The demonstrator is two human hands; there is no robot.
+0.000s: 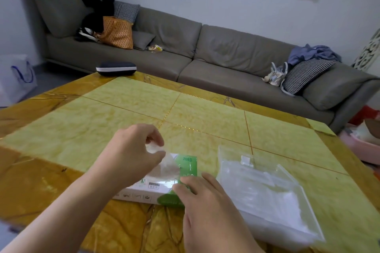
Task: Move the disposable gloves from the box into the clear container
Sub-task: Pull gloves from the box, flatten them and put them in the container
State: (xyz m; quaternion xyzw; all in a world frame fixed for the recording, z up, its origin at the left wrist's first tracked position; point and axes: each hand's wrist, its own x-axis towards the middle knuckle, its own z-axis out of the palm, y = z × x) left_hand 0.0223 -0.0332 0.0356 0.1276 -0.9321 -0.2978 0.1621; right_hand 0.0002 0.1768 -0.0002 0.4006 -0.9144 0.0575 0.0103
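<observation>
A flat green and white glove box (186, 165) lies on the table near its front edge. My left hand (131, 152) hovers over the box and pinches a thin clear disposable glove (167, 165) that rises out of the box's top. My right hand (202, 197) rests on the box's near right corner with its fingers laid flat. Right of the box stands the clear container (287, 172), low and rectangular, with several clear gloves (261, 191) lying inside it.
The yellow-green marble-patterned table (185, 109) stretches ahead. A dark glasses case (116, 68) sits at its far left edge. Behind runs a grey sofa (205, 51) with bags, cushions and clothes. A pink tub (362, 144) stands on the floor at right.
</observation>
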